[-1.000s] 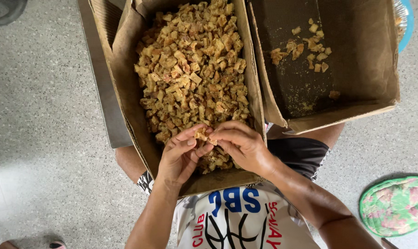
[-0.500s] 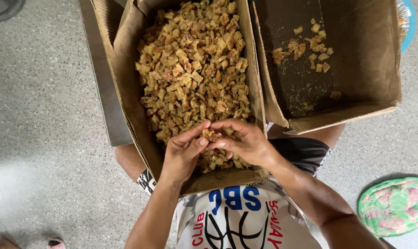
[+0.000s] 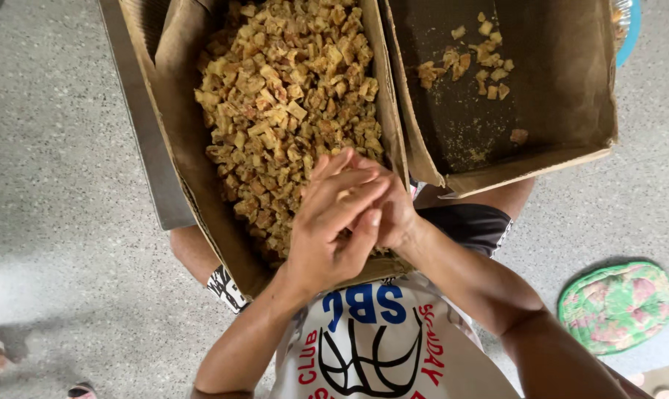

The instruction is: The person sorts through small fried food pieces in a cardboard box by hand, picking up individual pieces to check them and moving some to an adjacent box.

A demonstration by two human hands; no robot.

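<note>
On speckled grey floor (image 3: 69, 185), a full crumb box (image 3: 201, 148) and near-empty box (image 3: 556, 96); left hand (image 3: 331, 233) and right hand (image 3: 390, 207) clasp together, contents hidden.

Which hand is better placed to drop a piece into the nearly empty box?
Probably the right hand: it sits on the side next to the nearly empty box. The left hand lies across it, over the full box of fried pieces.

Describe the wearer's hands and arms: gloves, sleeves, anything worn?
Both are bare: no gloves, rings or watch visible on the left hand or right hand. Forearms show no sleeves. Fingers have short, unpainted nails. Below is a white printed jersey and dark shorts.
</note>
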